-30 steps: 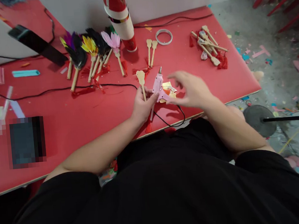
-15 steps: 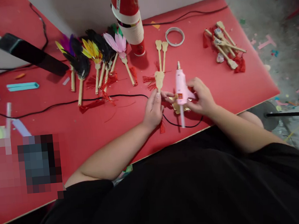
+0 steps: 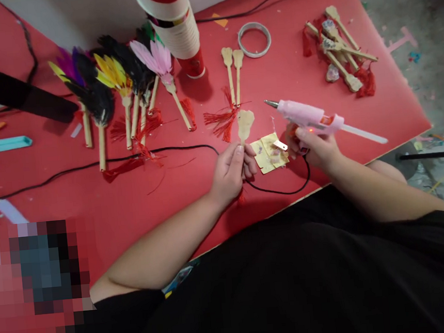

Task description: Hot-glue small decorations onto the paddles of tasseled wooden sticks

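Observation:
My left hand [image 3: 232, 171] is closed round the handle of a small wooden fan-shaped paddle [image 3: 246, 125], its broad head pointing away from me. My right hand [image 3: 316, 148] grips a pink hot glue gun [image 3: 306, 113], with its metal nozzle toward the left and a clear glue stick out of its back. An orange light glows on the gun. Between the hands lies a yellowish square of card [image 3: 270, 154] with glue marks and a small metal stand on it. Just beyond my left hand, two more wooden paddles [image 3: 227, 57] with red tassels [image 3: 223, 115] lie side by side.
Feather-topped sticks [image 3: 125, 87] lie at the left, near a stacked column of paper cups [image 3: 179, 35]. A roll of tape [image 3: 255, 39] lies behind, and a pile of tasselled paddles [image 3: 339, 47] at right. Black cord [image 3: 166, 149] crosses the red table [image 3: 186, 206].
My right hand has turned the glue gun from upright to lying sideways, nozzle left, and moved it right. The card between my hands is more exposed. The camera view has shifted slightly.

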{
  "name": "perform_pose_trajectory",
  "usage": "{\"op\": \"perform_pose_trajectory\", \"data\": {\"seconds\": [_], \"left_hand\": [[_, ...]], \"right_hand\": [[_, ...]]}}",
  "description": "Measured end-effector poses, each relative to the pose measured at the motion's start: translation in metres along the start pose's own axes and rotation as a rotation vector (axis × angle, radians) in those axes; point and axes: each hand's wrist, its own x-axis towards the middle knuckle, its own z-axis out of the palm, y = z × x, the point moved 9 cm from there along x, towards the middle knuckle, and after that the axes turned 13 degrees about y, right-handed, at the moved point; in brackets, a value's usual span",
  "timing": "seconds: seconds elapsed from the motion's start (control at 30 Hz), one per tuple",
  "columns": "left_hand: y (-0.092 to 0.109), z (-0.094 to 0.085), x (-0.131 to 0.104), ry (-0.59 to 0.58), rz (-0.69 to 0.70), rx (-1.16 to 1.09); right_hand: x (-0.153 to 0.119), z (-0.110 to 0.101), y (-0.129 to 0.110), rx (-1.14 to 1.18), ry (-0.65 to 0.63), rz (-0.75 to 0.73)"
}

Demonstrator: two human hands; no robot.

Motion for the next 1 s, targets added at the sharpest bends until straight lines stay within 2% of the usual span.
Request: {"op": "perform_pose_trajectory", "data": {"seconds": [0.1, 0.17, 0.4, 0.53, 0.67, 0.83, 1.0], "left_hand": [[0.001, -0.003, 0.0, 0.017, -0.001, 0.02], [0.002, -0.006, 0.001, 0.036, 0.0, 0.016], [0.007, -0.011, 0.015, 0.03, 0.021, 0.042], [0.007, -0.007, 0.023, -0.061, -0.013, 0.067], [0.008, -0.008, 0.026, -0.065, -0.01, 0.039], [0.009, -0.007, 0.024, -0.057, 0.004, 0.027], [0.011, -0.008, 0.023, -0.047, -0.004, 0.034]], "right_hand": [[-0.006, 0.014, 0.003, 0.279, -0.045, 0.223], [-0.012, 0.023, -0.001, 0.375, -0.074, 0.314], [-0.02, 0.023, -0.021, 0.382, 0.053, 0.268], [-0.023, 0.019, -0.022, 0.326, 0.142, 0.289], [-0.03, 0.015, -0.017, 0.379, 0.255, 0.363], [-0.033, 0.019, -0.006, 0.516, 0.247, 0.485], [-0.033, 0.023, -0.006, 0.516, 0.197, 0.495]]}}
